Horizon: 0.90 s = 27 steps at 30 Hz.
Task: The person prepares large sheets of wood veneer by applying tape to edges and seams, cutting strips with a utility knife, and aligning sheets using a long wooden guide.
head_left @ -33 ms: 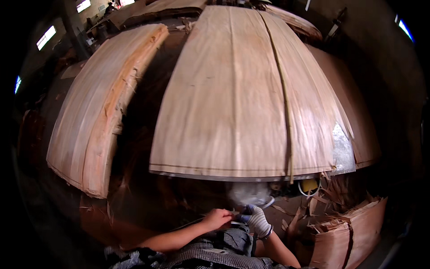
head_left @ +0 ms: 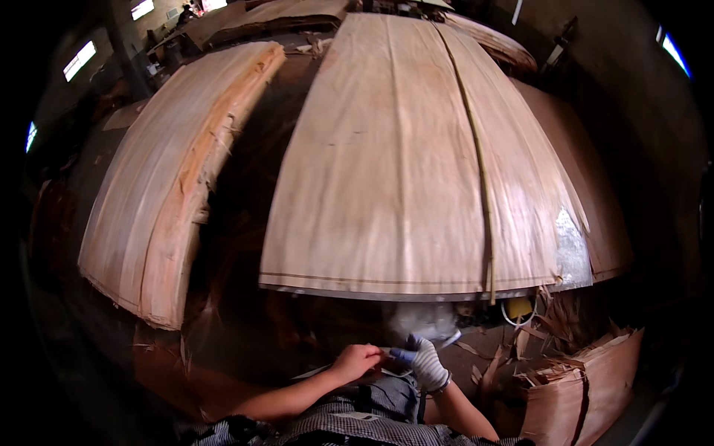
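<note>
In front of my lap, my bare left hand (head_left: 357, 363) is closed, its fingertips in a pinch. My right hand (head_left: 429, 366) wears a white striped glove with bluish fingertips. Its fingers are bent and meet the left fingertips, the thumb raised. Anything pinched between them is too small to make out. Beyond the hands stands a table covered by a wide sheet of pale wood veneer (head_left: 357, 186). A dark, narrow gap (head_left: 476, 141) runs lengthwise along the veneer, with a thin strip hanging past the near edge.
To the left lies a thick stack of veneer (head_left: 141, 201) with a ragged edge. A bundle of veneer pieces (head_left: 580, 394) stands at the lower right, among scraps (head_left: 520, 342). Under the table's edge are a clear plastic bag (head_left: 422, 321) and a yellow thing (head_left: 518, 307) inside a white ring.
The view has shifted slightly, so the veneer sits a little farther right. My right thumb stands more upright and apart from the fingers; both hands stay together.
</note>
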{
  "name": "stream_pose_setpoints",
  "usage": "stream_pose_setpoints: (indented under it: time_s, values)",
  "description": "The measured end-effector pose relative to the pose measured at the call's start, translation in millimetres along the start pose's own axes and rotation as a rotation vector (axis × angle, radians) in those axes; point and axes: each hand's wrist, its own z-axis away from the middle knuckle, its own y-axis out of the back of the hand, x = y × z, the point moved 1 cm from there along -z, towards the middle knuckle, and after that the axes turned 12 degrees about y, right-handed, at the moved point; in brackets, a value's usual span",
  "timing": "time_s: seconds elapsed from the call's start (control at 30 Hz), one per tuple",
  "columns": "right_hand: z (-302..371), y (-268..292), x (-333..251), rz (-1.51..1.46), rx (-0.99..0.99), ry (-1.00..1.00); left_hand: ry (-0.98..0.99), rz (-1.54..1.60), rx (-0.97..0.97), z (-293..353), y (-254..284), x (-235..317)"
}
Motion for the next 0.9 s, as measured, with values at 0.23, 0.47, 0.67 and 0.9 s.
stream_pose_setpoints:
  time_s: [0.23,0.47,0.67,0.9]
  values:
    - [-55.0,-222.2,-17.5,-0.444,-0.311,0.011,0.009,0.264,0.538,114.8,169.0,-22.7]
    - [-188.2,-283.4,-35.4,-0.724,-0.021,-0.022,-0.060,-0.342,0.702,98.4,322.0,-91.5]
    - [-273.6,-370.4,-38.6,-0.372,0.060,-0.062,-0.228,-0.473,0.722,46.3,481.8,-41.5]
    - [-389.9,-471.7,-85.9,-0.418,-0.305,0.003,-0.150,-0.128,0.509,-40.5,604.5,-1.5]
